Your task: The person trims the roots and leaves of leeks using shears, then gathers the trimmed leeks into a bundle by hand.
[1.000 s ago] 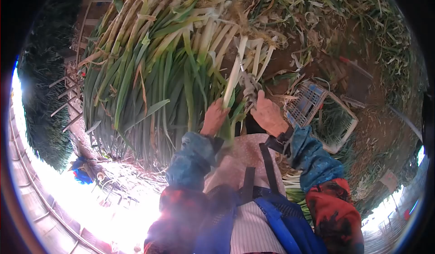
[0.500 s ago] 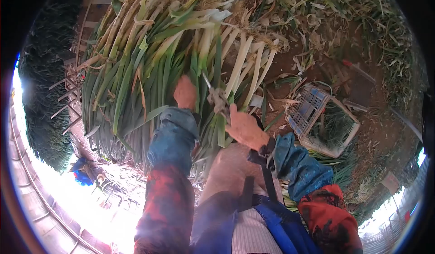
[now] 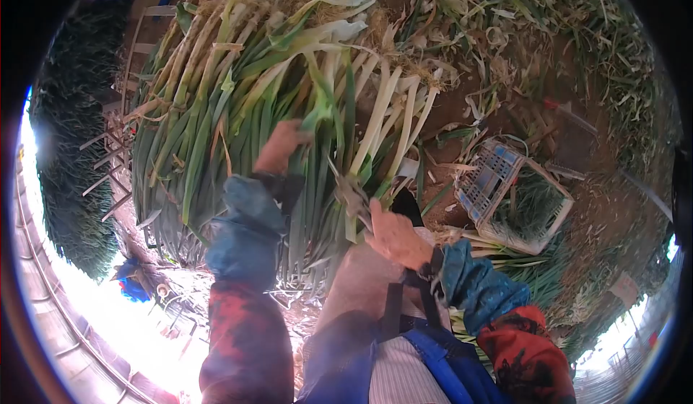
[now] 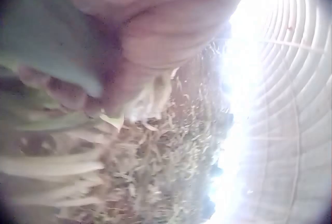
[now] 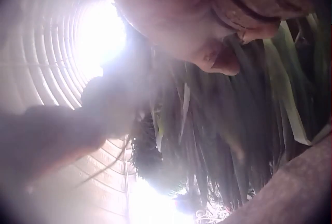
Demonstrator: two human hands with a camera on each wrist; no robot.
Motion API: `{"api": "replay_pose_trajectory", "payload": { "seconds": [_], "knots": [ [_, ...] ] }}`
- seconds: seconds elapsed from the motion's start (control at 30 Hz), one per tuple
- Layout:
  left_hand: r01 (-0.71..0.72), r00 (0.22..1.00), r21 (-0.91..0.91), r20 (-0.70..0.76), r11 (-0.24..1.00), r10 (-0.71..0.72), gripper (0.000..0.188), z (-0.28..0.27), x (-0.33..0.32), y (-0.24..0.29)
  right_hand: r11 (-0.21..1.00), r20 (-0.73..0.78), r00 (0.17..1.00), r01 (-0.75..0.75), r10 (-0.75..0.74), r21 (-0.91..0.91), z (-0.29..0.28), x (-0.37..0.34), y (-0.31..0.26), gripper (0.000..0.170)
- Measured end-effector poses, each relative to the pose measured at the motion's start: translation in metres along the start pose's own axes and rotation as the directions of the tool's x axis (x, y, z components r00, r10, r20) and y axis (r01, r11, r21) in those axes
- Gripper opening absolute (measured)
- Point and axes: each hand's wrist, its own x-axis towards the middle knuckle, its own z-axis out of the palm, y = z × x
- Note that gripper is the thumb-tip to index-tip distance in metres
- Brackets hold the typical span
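A thick layer of leeks [image 3: 245,130] lies before me, roots at the far end and green leaves toward me. Over the middle of it my left hand [image 3: 283,146] curls its fingers [image 4: 65,93] round a blue-green leek leaf [image 4: 41,37]; the hand is blurred in the head view. My right hand [image 3: 401,239] grips a knife [image 3: 352,196] by its cloth-wrapped handle, the narrow blade pointing up and left over the leaves. Several pale leek stalks [image 3: 379,112] lie just beyond the knife. In the right wrist view the wrapped handle [image 5: 244,9] shows in the fist.
A plastic crate [image 3: 534,242] lies tipped to the right, with green leaves inside. Peeled white leeks [image 3: 498,249] lie by its near side. Leaf scraps [image 3: 527,14] cover the soil at the upper right. A metal rack [image 3: 108,166] stands at the left.
My left hand has let go of a pale leek stalk, moved left over the pile and taken hold of a leaf. The right hand with the knife has shifted left and toward me.
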Motion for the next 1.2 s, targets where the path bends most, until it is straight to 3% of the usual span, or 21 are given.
{"api": "replay_pose_trajectory", "payload": {
  "seconds": [0.07,0.1,0.13,0.17,0.2,0.23,0.27,0.3,0.33,0.37,0.4,0.47,0.57,0.67,0.8,0.87,0.97,1.07,1.17,1.2],
  "knots": [
    [-0.094,0.987,-0.28,0.096,0.955,0.125,0.02,-0.002,-0.006,0.073,1.0,0.05,0.999,0.004,-0.004,0.008,0.005,-0.016,0.001,0.057],
    [-0.465,0.885,0.225,0.09,0.856,0.457,0.019,-0.003,0.003,0.105,1.0,0.022,0.999,0.027,-0.027,-0.002,0.005,-0.015,0.004,0.057],
    [-0.649,0.68,0.64,0.246,0.412,0.69,0.018,-0.004,0.016,0.126,0.999,-0.006,0.999,0.051,-0.051,-0.016,0.006,-0.013,0.01,0.056],
    [-0.63,0.774,0.217,0.097,0.746,0.625,0.023,-0.003,0.025,0.127,0.997,-0.031,0.997,0.074,-0.075,-0.03,0.005,-0.012,0.014,0.056],
    [-0.467,0.87,-0.286,0.02,0.837,0.493,0.028,0.0,0.034,0.126,1.0,-0.06,0.998,0.021,-0.022,-0.015,-0.001,-0.006,0.019,0.055],
    [-0.204,0.942,-0.718,0.041,0.665,0.334,0.032,0.003,0.049,0.125,0.999,-0.092,0.995,-0.032,0.032,0.003,-0.01,0.003,0.024,0.055],
    [-0.409,0.902,-0.426,-0.051,0.807,0.429,0.031,-0.001,0.074,0.08,0.996,-0.123,0.989,-0.083,0.086,0.026,-0.016,0.008,0.028,0.054],
    [-0.529,0.844,-0.063,-0.142,0.846,0.517,0.03,-0.005,0.099,0.036,0.993,-0.112,0.987,-0.116,0.119,0.034,-0.02,0.008,0.029,0.053],
    [-0.388,0.916,-0.205,-0.195,0.899,0.351,0.029,0.006,0.081,0.015,0.988,-0.1,0.983,-0.149,0.153,0.045,-0.025,0.004,0.028,0.053],
    [-0.264,0.906,0.252,-0.267,0.931,0.329,0.023,0.017,0.079,-0.011,0.981,-0.088,0.978,-0.185,0.189,0.058,-0.028,0.001,0.025,0.053],
    [-0.051,0.877,0.64,-0.338,0.767,0.341,0.017,0.028,0.078,-0.035,0.971,-0.062,0.969,-0.239,0.239,0.018,-0.032,-0.002,0.016,0.046],
    [0.027,0.682,0.756,-0.492,0.654,0.541,0.014,0.061,0.058,-0.059,0.979,-0.077,0.977,-0.197,0.201,0.056,-0.031,-0.008,0.011,0.052],
    [0.003,0.641,0.773,-0.489,0.635,0.592,0.018,0.078,0.058,-0.066,0.991,-0.095,0.989,-0.109,0.116,0.073,-0.027,-0.002,0.01,0.057],
    [0.199,0.86,0.637,-0.477,0.745,0.178,0.021,0.076,0.05,-0.054,1.0,-0.141,0.99,0.003,0.001,0.031,-0.023,0.004,0.002,0.053],
    [0.098,0.931,0.674,-0.322,0.733,0.171,0.024,0.076,0.013,-0.073,1.0,-0.084,0.996,-0.007,0.008,0.01,-0.03,0.004,-0.006,0.049],
    [0.079,0.949,0.641,-0.284,0.764,0.139,0.023,0.079,-0.024,-0.083,0.999,-0.152,0.987,-0.047,0.048,0.009,-0.03,0.018,0.002,0.048],
    [0.131,0.951,0.365,-0.309,0.922,-0.012,0.024,0.076,-0.053,-0.088,0.997,-0.214,0.973,-0.082,0.081,0.006,-0.025,0.032,0.019,0.044],
    [0.042,0.953,0.387,-0.291,0.921,0.079,0.026,0.085,-0.064,-0.109,0.999,-0.159,0.986,-0.054,0.052,-0.004,-0.018,0.005,0.005,0.04],
    [0.09,0.972,0.259,-0.232,0.962,-0.029,0.028,0.084,-0.09,-0.113,0.998,-0.102,0.995,0.019,-0.013,0.056,-0.006,-0.027,-0.007,0.037],
    [0.024,0.975,0.302,-0.217,0.953,0.044,0.028,0.085,-0.1,-0.12,0.996,-0.115,0.993,0.037,-0.029,0.076,-0.01,-0.026,-0.011,0.03]
  ]
}}
